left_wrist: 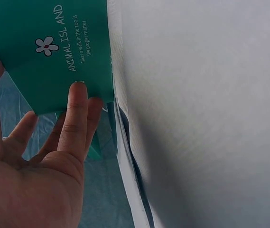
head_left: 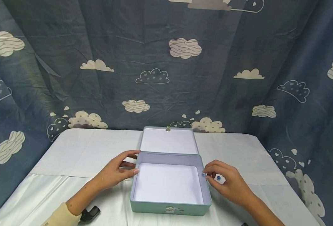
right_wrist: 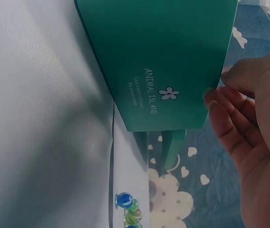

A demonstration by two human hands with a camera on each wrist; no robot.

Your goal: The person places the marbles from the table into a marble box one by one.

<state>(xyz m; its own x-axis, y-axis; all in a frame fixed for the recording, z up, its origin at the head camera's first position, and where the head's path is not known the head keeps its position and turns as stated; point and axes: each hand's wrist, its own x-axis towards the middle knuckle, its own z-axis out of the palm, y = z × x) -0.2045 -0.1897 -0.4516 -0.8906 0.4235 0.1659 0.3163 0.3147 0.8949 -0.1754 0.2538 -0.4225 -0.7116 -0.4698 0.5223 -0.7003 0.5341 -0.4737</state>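
A green hinged tin box (head_left: 170, 206) stands with its lid (head_left: 169, 140) folded back; its pale inside holds nothing visible. My left hand (head_left: 117, 171) rests against the box's left side, fingers extended, with fingertips on the lettered wall (left_wrist: 54, 28) in the left wrist view. At the right rim, my right hand (head_left: 229, 182) pinches a small bluish glass marble (head_left: 203, 174) between thumb and fingers; the right wrist view hides this marble. Another blue marble (head_left: 218, 178) lies on the table by that hand. The right wrist view shows several marbles (right_wrist: 124, 200), blue and green.
A white cloth (head_left: 70, 150) covers the table. Behind it hangs a dark blue curtain (head_left: 155, 40) with cloud prints. A black strap device (head_left: 90, 214) sits at my left wrist.
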